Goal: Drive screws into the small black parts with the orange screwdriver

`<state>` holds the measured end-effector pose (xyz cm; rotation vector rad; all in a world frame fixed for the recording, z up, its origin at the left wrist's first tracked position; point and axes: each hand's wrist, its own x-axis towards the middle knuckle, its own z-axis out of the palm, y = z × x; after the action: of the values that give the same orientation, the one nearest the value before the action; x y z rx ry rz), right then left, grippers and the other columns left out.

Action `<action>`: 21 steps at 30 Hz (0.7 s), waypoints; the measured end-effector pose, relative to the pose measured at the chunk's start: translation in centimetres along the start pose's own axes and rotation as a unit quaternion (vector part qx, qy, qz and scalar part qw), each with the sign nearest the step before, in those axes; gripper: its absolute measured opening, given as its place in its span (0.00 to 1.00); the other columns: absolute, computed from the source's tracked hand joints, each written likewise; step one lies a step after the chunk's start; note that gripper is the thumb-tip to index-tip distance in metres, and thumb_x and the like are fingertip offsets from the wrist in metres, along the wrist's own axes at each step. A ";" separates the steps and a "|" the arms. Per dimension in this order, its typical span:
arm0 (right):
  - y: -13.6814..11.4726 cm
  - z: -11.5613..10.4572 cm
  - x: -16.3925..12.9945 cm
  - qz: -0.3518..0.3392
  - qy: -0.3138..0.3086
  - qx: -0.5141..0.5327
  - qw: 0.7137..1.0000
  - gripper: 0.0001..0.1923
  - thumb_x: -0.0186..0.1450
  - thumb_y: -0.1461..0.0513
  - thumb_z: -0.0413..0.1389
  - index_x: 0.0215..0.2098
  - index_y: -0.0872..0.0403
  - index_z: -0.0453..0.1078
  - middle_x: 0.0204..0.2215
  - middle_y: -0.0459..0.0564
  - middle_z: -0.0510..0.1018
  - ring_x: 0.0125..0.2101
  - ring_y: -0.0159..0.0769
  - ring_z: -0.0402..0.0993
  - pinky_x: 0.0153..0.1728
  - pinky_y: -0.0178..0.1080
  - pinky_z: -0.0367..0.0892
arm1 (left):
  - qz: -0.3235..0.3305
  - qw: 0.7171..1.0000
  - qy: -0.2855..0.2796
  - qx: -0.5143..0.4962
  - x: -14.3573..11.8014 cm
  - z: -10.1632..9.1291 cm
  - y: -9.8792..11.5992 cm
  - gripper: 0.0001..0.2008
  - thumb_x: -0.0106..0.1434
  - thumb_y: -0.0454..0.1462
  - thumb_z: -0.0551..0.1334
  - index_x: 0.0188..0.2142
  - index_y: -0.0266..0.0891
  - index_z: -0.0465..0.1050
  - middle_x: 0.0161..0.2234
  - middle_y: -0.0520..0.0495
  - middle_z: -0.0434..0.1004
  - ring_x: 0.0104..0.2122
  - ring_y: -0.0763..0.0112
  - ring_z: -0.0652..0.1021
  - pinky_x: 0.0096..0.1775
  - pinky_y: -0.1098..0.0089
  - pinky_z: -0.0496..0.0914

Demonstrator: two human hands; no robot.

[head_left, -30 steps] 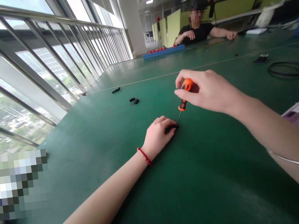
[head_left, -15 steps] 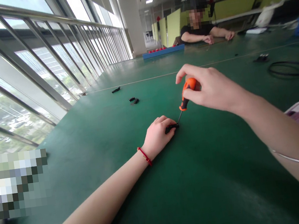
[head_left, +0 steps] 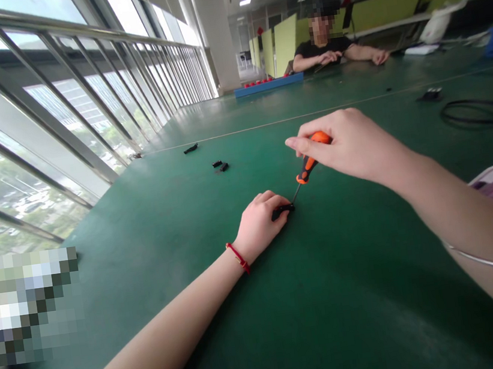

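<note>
Pinched in the fingers of my left hand [head_left: 262, 218] is a small black part [head_left: 282, 209], pressed against the green table [head_left: 228, 320]. Its exact kind is too small to make out. My right hand [head_left: 345, 144] is closed around the orange and black handle of a screwdriver [head_left: 306, 167]. The screwdriver leans, its thin metal shaft running down to the right end of the black part. Whether the tip sits in a screw is hidden at this size.
Small black pieces [head_left: 221, 165] lie beyond my left hand, with another black piece [head_left: 191, 148] farther off. A blue tray [head_left: 268, 85] holds red items at the back. Black cable [head_left: 482, 111] is coiled at right. Another person [head_left: 323, 47] sits across the table; a metal railing [head_left: 91, 78] runs along the left.
My right hand has turned about the screwdriver handle, its thumb and fingers now stretched farther left. My left hand and the black part stay put. The other person's hand has risen.
</note>
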<state>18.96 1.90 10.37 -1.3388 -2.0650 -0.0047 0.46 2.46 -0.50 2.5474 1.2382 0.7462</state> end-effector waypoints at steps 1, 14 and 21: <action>-0.1 0.0 0.0 -0.002 0.000 0.002 1.000 0.08 0.60 0.56 0.53 0.29 0.51 0.70 0.17 0.42 0.68 0.18 0.28 0.59 0.22 0.34 0.51 | 0.000 1.000 0.000 0.001 0.0 0.0 0.0 0.09 0.60 0.33 0.58 0.39 0.41 0.74 0.39 0.48 0.74 0.40 0.66 0.73 0.43 0.68 0.70; -0.3 -0.4 -0.1 -0.005 -0.039 -0.002 0.999 0.13 0.56 0.55 0.56 0.38 0.51 0.68 0.19 0.41 0.68 0.19 0.29 0.59 0.23 0.34 0.50 | 0.003 1.000 0.001 -0.002 0.1 0.1 -0.1 0.09 0.60 0.34 0.57 0.39 0.41 0.74 0.39 0.48 0.74 0.40 0.66 0.73 0.43 0.68 0.70; -0.4 -0.8 0.0 0.001 -0.042 0.001 0.999 0.10 0.60 0.59 0.49 0.37 0.51 0.68 0.19 0.42 0.68 0.20 0.30 0.58 0.24 0.35 0.51 | 0.005 1.000 0.002 -0.003 -0.1 0.1 -0.2 0.09 0.61 0.33 0.57 0.39 0.41 0.74 0.39 0.48 0.74 0.40 0.67 0.73 0.42 0.68 0.70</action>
<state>19.08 1.41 11.10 -1.3621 -2.1321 0.0544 0.37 2.52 -0.66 2.5505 1.2251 0.7568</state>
